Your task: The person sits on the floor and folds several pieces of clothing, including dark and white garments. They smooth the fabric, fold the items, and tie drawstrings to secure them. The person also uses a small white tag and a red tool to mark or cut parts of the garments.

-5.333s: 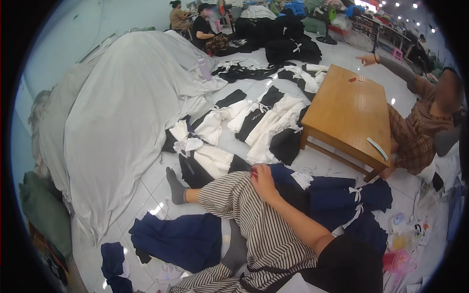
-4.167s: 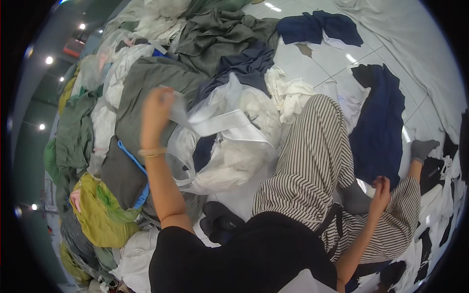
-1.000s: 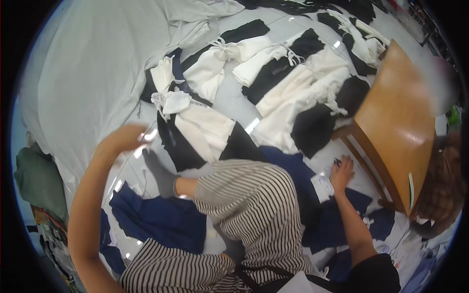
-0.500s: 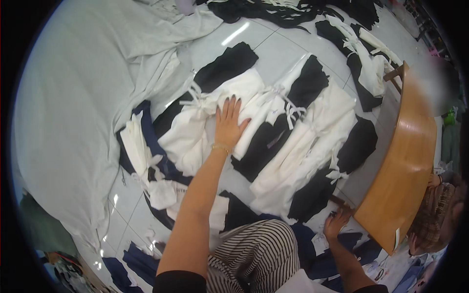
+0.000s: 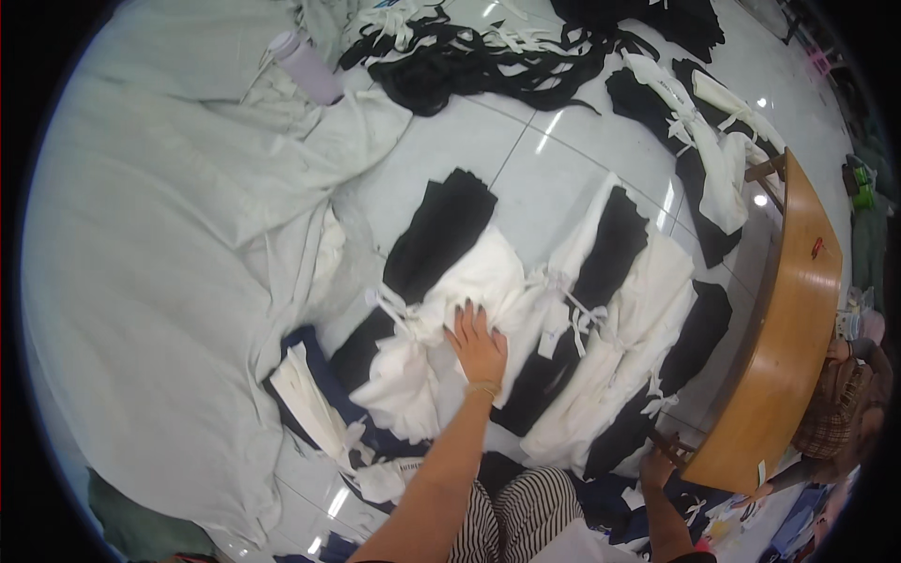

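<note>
My left hand (image 5: 481, 347) lies on a tied bundle of white cloth (image 5: 479, 277), fingers extended and pressing on it. A black cloth bundle (image 5: 439, 230) sits just beyond, and white bundles knotted with strips lie to its right, among them a long white bundle (image 5: 601, 366) beside a black one (image 5: 535, 366). Low on the right, my right hand (image 5: 660, 466) is by the leg of a wooden bench (image 5: 784, 357), above dark blue cloth (image 5: 601, 497). Its fingers are partly hidden there, so I cannot make out a grip.
A big pale grey sheet (image 5: 169, 281) covers the left side, with a lilac bottle (image 5: 308, 70) on it. Black strips (image 5: 469, 70) are heaped at the far side. More tied bundles (image 5: 718, 169) lie beyond the bench. Another person's arm (image 5: 798, 474) shows at right.
The view has tilted up, showing more of the far floor and the lilac bottle. My left hand stays on the white cloth. My right hand has shifted from the dark cloth toward the bench leg.
</note>
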The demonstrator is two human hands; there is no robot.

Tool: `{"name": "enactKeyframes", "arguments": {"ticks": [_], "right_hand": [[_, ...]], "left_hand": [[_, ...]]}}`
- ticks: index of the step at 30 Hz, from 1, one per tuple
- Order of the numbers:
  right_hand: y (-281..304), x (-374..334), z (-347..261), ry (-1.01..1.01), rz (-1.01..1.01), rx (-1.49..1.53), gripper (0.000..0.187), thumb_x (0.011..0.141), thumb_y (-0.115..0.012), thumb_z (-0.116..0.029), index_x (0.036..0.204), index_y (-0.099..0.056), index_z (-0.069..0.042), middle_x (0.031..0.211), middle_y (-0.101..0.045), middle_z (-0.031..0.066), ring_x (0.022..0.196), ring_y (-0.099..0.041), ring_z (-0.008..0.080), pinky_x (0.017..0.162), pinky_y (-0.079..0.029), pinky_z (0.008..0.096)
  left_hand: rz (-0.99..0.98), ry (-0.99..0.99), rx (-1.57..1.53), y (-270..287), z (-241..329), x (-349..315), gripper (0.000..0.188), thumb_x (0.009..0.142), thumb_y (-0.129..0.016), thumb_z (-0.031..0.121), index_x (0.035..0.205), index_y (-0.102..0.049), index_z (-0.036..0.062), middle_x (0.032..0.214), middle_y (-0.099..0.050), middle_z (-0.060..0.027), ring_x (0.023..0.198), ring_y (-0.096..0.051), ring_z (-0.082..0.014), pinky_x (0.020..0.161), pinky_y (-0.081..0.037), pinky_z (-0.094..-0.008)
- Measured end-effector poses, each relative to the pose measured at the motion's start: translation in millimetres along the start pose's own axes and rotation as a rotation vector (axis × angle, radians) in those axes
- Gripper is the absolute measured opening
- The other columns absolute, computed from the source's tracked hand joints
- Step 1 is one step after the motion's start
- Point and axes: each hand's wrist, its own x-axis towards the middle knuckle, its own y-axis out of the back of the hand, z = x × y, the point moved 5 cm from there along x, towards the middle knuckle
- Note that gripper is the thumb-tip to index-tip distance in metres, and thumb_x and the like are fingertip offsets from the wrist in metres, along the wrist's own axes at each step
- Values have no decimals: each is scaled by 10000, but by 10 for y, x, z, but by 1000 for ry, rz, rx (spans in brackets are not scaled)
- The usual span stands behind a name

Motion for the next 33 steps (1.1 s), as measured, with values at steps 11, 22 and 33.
{"name": "enactKeyframes", "arguments": {"ticks": [11,22,33], "right_hand": [[2453,-116,-4133,622,558,884,288,749,-649,-73,1033,-629,-30,1209,-532,195,1115,-508,379,931,-399,491],[3903,2453,-6873,665,612,433,492,859,-635,-319,1306,-571,-121,1485,-413,95,1438,-272,316,1077,-222,692],[2975,1171,-5788,738,701,610,322,832,-643,-154,1131,-642,-35,1444,-448,174,1398,-318,403,1082,-255,606]], "left_hand": [[-116,118,73,-128,-39,15,575,785,-535,207,1339,-467,70,1495,-364,-141,1418,-270,-378,1129,-143,-662],[-175,109,49,-204,-19,3,602,791,-539,267,1369,-485,111,1490,-379,-96,1415,-304,-333,1094,-215,-668],[-156,161,75,-208,-78,-34,610,795,-533,294,1375,-486,114,1475,-399,-93,1397,-331,-332,1065,-252,-672]]}}
